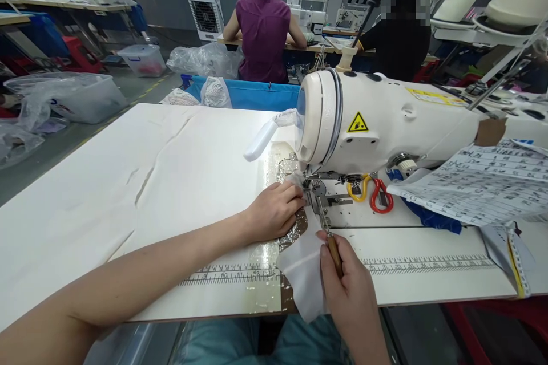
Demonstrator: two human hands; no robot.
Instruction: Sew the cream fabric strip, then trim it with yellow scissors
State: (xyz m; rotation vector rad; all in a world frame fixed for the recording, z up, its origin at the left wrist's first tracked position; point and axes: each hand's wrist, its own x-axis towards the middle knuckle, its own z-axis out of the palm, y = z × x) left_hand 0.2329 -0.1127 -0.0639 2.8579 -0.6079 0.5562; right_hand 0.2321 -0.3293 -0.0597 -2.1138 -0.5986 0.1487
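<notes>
A person's right grip [349,285] wraps around the wooden handle of a slim metal tool [334,255], its shaft pointing forward to the needle area of a white sewing machine [377,117]. The left grip [277,214], fingers curled, rests on white fabric [303,274] beside the needle; whether it pinches the cloth cannot be told. The fabric trails between both grips to the near edge of the surface [85,182].

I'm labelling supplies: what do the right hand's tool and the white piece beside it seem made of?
Tool: likely smooth wooden handle, brown with sheen; thin grey metallic-looking shaft. White piece: probably thin matte cloth, given its limp drape; fibre unclear.
</notes>
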